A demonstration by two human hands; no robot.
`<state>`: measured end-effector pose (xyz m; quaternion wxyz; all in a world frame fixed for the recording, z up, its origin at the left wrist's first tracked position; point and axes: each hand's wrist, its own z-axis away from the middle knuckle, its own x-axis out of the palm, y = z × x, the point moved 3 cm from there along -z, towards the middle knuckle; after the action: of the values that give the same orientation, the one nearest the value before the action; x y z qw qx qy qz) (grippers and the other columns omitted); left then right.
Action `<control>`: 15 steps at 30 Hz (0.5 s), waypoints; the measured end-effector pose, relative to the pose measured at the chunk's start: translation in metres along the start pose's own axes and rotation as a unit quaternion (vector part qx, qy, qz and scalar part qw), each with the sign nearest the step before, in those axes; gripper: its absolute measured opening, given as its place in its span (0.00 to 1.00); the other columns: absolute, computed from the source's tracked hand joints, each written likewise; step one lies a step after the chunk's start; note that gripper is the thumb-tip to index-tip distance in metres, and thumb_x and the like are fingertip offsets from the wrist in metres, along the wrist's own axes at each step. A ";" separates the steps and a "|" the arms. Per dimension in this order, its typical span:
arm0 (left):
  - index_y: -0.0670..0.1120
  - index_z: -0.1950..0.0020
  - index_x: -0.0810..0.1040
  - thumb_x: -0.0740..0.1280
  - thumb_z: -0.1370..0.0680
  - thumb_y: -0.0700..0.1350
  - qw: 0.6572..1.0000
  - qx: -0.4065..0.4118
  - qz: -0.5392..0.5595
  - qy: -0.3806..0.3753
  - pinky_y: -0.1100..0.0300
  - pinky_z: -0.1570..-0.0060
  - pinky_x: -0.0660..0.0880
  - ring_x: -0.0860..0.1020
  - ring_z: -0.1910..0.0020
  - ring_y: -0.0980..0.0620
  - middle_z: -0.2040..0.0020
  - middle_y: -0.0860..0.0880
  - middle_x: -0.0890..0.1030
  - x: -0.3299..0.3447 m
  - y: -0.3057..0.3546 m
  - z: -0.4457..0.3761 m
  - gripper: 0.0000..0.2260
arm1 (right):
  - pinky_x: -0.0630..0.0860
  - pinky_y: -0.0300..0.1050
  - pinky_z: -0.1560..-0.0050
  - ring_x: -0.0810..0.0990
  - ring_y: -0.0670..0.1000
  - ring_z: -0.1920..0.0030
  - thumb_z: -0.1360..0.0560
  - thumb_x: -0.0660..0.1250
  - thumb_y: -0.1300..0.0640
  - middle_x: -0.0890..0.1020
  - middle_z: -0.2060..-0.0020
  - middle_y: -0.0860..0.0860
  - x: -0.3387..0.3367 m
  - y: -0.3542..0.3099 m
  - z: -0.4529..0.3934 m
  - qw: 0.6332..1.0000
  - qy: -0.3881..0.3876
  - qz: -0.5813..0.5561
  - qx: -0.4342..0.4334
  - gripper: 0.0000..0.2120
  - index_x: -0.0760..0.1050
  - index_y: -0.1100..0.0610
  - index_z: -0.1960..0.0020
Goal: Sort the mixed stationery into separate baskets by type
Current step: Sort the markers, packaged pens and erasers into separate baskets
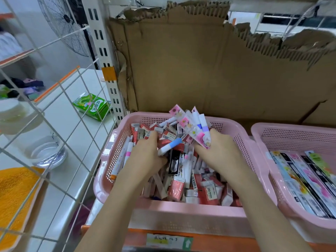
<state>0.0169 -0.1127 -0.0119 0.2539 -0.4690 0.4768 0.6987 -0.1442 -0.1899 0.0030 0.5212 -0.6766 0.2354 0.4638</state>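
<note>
stationery (pixel 183 171) fills pink basket (pixel 181 210); both hands (pixel 145 155) grip pens.

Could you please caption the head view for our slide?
Both hands dig in a pink basket of mixed stationery; right hand grips flowered pen packets, left hand a blue-capped pen.

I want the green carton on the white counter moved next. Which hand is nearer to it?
The left hand. It is in the pink basket, on the side facing the green carton. The right hand is farther right in the same basket, gripping flowered packets.
</note>
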 end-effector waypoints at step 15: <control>0.49 0.40 0.65 0.63 0.26 0.33 0.976 0.026 0.209 0.062 0.70 0.77 0.65 0.69 0.72 0.56 0.67 0.51 0.72 -0.014 0.021 0.014 0.19 | 0.67 0.37 0.73 0.73 0.42 0.63 0.25 0.64 0.55 0.74 0.60 0.46 -0.036 0.017 0.019 0.998 0.007 -0.057 -0.012 0.10 0.65 0.53 0.47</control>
<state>0.0001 -0.1071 0.0111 0.0841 -0.3947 0.5972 0.6932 -0.1819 -0.1843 0.0260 0.5373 -0.6981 0.1943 0.4315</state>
